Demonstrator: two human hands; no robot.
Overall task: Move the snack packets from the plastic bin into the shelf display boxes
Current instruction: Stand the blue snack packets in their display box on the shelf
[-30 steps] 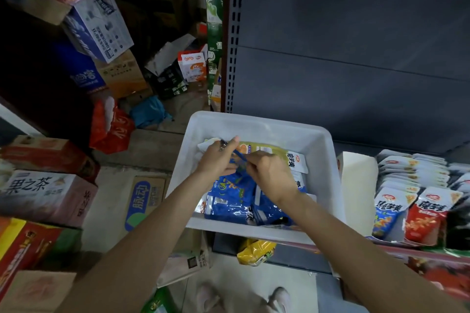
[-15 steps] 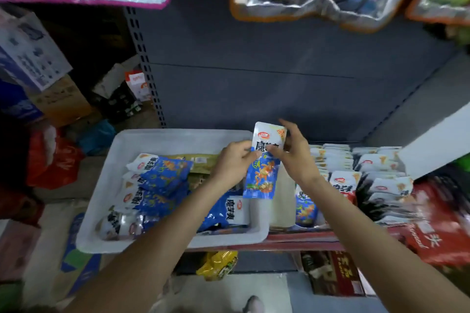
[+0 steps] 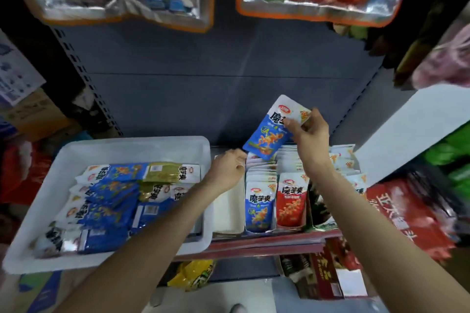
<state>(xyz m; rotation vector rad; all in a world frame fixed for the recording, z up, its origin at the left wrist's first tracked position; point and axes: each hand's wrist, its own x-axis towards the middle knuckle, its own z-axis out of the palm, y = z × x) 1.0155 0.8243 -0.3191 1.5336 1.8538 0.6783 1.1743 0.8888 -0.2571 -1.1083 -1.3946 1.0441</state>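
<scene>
Left hand [image 3: 229,169] is hanging loosely curled and holding nothing, just at the right edge of the bin [image 3: 132,146], up against the back of the display boxes. Right hand [image 3: 309,134] is pinching a blue packet [image 3: 270,132] by its top white corner, thumb on the front, with the packet dangling tilted toward 7 o'clock above the rows.

Going left to right: the bin is sitting at about 9 o'clock from the hands and it's holding a messy pile of packets [image 3: 112,201], mostly blue with a couple of olive-green ones, lying flat and overlapping. Next to it an empty white box [image 3: 227,207] is waiting, then the blue row [image 3: 259,204], then the red row [image 3: 291,199], both standing upright and packed tight. More stock is showing further right, too blurry to call.

Handling-wise, I'd guess these are light, floppy foil pouches, kind of slick, so a corner pinch is working fine for one but it's swinging around. Probably better to be gripping along the top sealed edge, since that looks like the stiffest part, and sliding it in bottom-first behind the matching blue row. Nothing fragile here as far as I can tell, just easy to crumple if jammed in.
</scene>
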